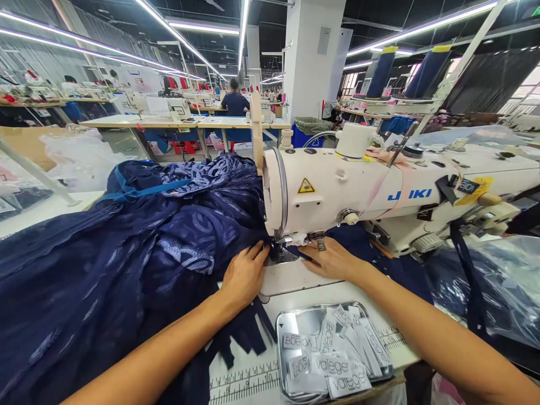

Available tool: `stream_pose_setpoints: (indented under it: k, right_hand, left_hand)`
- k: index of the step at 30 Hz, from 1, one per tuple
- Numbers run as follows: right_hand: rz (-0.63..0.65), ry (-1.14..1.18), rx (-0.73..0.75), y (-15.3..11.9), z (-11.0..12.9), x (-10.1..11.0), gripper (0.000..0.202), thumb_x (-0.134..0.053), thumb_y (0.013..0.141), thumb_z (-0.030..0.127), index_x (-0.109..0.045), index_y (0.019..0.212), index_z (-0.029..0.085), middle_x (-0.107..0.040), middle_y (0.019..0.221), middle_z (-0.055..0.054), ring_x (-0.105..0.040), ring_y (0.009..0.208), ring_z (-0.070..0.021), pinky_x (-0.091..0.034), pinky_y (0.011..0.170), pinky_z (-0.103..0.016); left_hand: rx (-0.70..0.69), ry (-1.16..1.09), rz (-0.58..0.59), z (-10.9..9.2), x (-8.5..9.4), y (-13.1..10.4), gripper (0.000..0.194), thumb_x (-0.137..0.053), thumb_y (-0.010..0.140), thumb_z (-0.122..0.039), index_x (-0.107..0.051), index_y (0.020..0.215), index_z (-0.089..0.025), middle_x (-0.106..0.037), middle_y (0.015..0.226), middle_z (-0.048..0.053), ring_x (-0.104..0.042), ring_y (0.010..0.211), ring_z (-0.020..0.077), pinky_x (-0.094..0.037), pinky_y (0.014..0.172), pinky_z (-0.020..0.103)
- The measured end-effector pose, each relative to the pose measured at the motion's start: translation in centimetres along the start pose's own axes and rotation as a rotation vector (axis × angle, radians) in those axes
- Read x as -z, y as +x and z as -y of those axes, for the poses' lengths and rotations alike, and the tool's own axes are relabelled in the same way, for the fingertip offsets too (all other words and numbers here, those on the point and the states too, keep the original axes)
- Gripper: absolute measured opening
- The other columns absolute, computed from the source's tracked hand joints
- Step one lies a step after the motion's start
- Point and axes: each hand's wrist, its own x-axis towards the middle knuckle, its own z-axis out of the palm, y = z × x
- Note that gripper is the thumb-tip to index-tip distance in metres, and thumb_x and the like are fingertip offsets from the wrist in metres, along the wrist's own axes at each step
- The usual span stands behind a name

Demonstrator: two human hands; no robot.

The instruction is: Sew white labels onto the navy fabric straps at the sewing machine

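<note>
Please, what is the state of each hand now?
Left hand: fingers on the navy fabric beside the needle area; grip cannot be told.
Right hand: at the machine's needle area, fingers partly hidden; grip cannot be told.

The sewing machine (pixel 320 194) stands on the right part of the counter (pixel 248 363), and the heap of fabric (pixel 113 253) lies on the left part, reaching until the needle end of the machine. Before the machine, near the front edge, is the tray (pixel 291 323), and in it lie the labels (pixel 337 365), one over another. The plastic bag (pixel 502 281) is at the far right. Behind the machine are the bin (pixel 306 136) and the pillar (pixel 312 67); behind the fabric, other worktables (pixel 215 121) stand.
</note>
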Motion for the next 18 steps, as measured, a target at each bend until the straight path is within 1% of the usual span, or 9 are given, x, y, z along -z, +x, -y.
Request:
stream_pose_setpoints:
  k: [2,3,5,7,10,13,15,17,18]
  right_hand:
    - [-0.035,0.005,-0.009,0.0,0.0,-0.2,0.024,-0.044,0.083,0.026,-0.062,0.087,0.010,-0.063,0.082,-0.010,-0.058,0.070,-0.0188,-0.047,0.067,-0.033]
    - [-0.043,0.008,-0.010,0.0,0.0,-0.3,0.025,-0.042,0.083,0.026,-0.062,0.086,0.011,-0.063,0.081,-0.010,-0.058,0.070,-0.0184,-0.046,0.067,-0.032]
    - [-0.050,0.004,-0.013,0.1,0.1,-0.4,0.024,-0.041,0.083,0.023,-0.062,0.085,0.011,-0.063,0.078,-0.010,-0.057,0.069,-0.0183,-0.047,0.066,-0.032]
    - [-0.056,-0.018,-0.018,0.2,0.3,-0.3,0.023,-0.041,0.083,0.021,-0.062,0.082,0.010,-0.063,0.075,-0.010,-0.057,0.069,-0.0194,-0.047,0.065,-0.033]
    - [-0.073,0.000,0.008,0.4,1.7,0.4,0.025,-0.037,0.084,0.014,-0.062,0.083,0.010,-0.063,0.084,-0.011,-0.058,0.077,-0.0207,-0.047,0.070,-0.035]
    - [-0.088,0.231,0.011,1.2,4.5,0.9,0.027,-0.036,0.086,0.016,-0.058,0.100,0.007,-0.060,0.103,-0.013,-0.055,0.093,-0.0201,-0.046,0.081,-0.033]
    - [-0.058,0.411,-0.101,2.7,6.7,0.7,0.034,-0.039,0.086,0.022,-0.049,0.113,0.003,-0.055,0.112,-0.015,-0.052,0.102,-0.0207,-0.044,0.086,-0.031]
    - [0.004,0.517,-0.252,5.1,8.3,-0.1,0.039,-0.040,0.086,0.024,-0.044,0.117,0.000,-0.053,0.114,-0.018,-0.051,0.103,-0.0222,-0.044,0.086,-0.033]
    - [0.036,0.557,-0.313,6.6,8.7,-0.5,0.036,-0.039,0.086,0.023,-0.046,0.114,0.001,-0.055,0.110,-0.018,-0.052,0.100,-0.0219,-0.044,0.084,-0.033]
  left_hand:
    - [-0.126,-0.011,-0.059,0.1,1.1,-1.0,0.035,-0.036,0.077,-0.007,-0.055,0.107,-0.011,-0.057,0.114,0.012,-0.055,0.095,0.0204,-0.048,0.079,0.032]
    - [-0.207,-0.011,-0.063,0.2,1.7,-1.4,0.032,-0.036,0.079,-0.008,-0.057,0.102,-0.012,-0.060,0.107,0.011,-0.056,0.090,0.0188,-0.047,0.078,0.031]
    - [-0.369,0.004,-0.019,0.3,3.1,-2.4,0.026,-0.038,0.080,-0.009,-0.059,0.094,-0.013,-0.063,0.095,0.007,-0.055,0.086,0.0175,-0.044,0.081,0.032]
    - [-0.461,0.049,0.049,0.5,4.2,-3.3,0.024,-0.041,0.079,-0.008,-0.058,0.093,-0.015,-0.062,0.094,0.006,-0.053,0.089,0.0182,-0.040,0.083,0.034]
    - [-0.462,0.185,0.128,1.3,5.3,-4.6,0.020,-0.044,0.079,-0.009,-0.057,0.092,-0.016,-0.060,0.091,0.006,-0.050,0.086,0.0199,-0.038,0.075,0.034]
    - [-0.492,0.247,0.172,1.8,6.2,-5.2,0.016,-0.042,0.080,-0.009,-0.056,0.075,-0.015,-0.057,0.074,0.005,-0.049,0.070,0.0180,-0.036,0.062,0.032]
    - [-0.488,0.136,0.139,1.5,6.8,-5.4,0.021,-0.038,0.079,-0.007,-0.053,0.069,-0.015,-0.055,0.068,0.004,-0.048,0.063,0.0162,-0.035,0.057,0.030]
    - [-0.403,-0.138,0.096,0.3,7.2,-5.6,0.023,-0.033,0.079,-0.006,-0.052,0.072,-0.015,-0.056,0.065,0.003,-0.049,0.061,0.0142,-0.037,0.056,0.026]
    - [-0.340,-0.310,0.084,-0.4,7.2,-5.7,0.022,-0.033,0.079,-0.007,-0.052,0.074,-0.015,-0.056,0.065,0.003,-0.050,0.061,0.0132,-0.038,0.056,0.024]
